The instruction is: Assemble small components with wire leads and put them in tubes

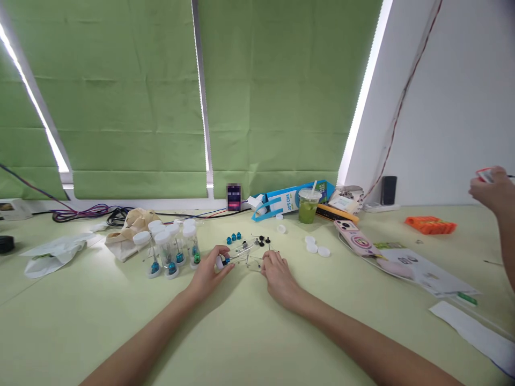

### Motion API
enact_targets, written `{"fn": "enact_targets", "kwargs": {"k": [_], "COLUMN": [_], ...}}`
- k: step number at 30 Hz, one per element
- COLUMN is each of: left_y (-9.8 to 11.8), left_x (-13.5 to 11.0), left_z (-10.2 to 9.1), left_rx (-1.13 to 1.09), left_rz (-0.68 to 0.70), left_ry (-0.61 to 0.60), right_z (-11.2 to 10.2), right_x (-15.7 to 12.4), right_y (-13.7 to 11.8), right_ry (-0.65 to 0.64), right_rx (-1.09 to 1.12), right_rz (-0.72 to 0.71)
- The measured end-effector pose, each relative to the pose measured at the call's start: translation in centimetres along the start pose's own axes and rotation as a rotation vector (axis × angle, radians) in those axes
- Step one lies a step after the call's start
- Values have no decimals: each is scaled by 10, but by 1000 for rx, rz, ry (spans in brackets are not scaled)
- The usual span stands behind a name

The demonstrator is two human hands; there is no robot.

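My left hand (210,269) is closed round a clear tube with a white end (219,262); a small blue piece (227,261) shows beside its fingers. My right hand (278,273) rests at the table, fingers bent down over thin metal rods (256,258); its fingertips are too small to tell what they pinch. Between and beyond the hands lie more thin metal pieces, several black round parts (262,239) and several blue caps (234,237). Left of my left hand stand several clear tubes with white lids (162,237), blue or green pieces inside at the bottom.
White lids (311,247) lie right of centre. Behind are a green drink cup (308,210), a blue-white bag (281,201) and a phone (234,197). A pink phone case (356,239), papers (426,271) and an orange object (430,225) lie right. Another person's hand (493,188) holds something.
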State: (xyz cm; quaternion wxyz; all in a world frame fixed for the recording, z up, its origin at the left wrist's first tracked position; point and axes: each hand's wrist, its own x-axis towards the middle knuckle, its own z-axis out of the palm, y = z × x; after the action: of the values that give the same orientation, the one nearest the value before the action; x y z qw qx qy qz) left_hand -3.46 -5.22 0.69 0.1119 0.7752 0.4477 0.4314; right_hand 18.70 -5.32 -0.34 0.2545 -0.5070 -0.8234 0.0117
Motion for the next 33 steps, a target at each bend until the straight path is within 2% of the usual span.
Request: {"fn": "enact_targets", "kwargs": {"k": [4,8,14,21,33], "left_y": [-1,0,5,8,12], "left_x": [0,0,-1,-2,-3], "left_z": [-1,-1,-3,-4,-5], "left_rx": [3,6,15,47,60], "left_rz": [-1,9,80,100,89], "left_ry": [-3,-11,-85,-119,-139], "right_z": [-13,-19,-16,-25,-37], "right_x": [5,8,7,5,5], "right_y": [13,26,22,12,12], "right_ry": [119,168,167,152,175], "right_rx": [39,99,242,441,600], "right_rz": [146,189,96,-59,-15]}}
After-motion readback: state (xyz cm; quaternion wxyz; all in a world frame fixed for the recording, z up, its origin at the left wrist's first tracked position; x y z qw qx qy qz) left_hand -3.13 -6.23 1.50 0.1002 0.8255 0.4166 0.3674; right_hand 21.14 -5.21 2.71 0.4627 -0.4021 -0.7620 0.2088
